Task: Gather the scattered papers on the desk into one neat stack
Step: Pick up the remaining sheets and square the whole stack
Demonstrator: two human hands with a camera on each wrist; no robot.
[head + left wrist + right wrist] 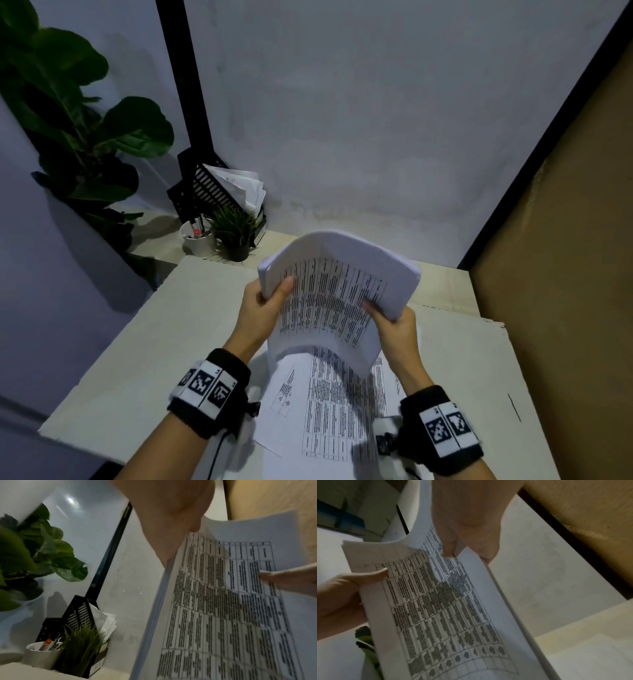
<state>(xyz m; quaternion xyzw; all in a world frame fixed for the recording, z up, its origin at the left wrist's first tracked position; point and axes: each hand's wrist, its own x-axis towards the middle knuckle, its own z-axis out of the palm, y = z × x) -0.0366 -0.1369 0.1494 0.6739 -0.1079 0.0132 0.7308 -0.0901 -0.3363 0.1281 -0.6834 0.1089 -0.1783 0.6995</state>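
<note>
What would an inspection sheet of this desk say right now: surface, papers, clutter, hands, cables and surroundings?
Surface: pale desk, dimly lit.
Job's things: thick paper stack held up, bowed; loose printed sheets lying flat beneath it.
Clutter: white pen cup, small potted plant, black file holder with papers, all in the far left corner.
Hands: left hand and right hand each grip a stack edge.
Cables: black lead from the left wristband.
Surroundings: grey wall, large leafy plant, brown panel.

Dim, cool light is falling from above the stack of papers (pixel 337 294), which is casting a shadow on the sheet (pixel 329 407) beneath it. Straight lines are bowing toward the frame edges. Wrist views are showing soft, grainy print.
</note>
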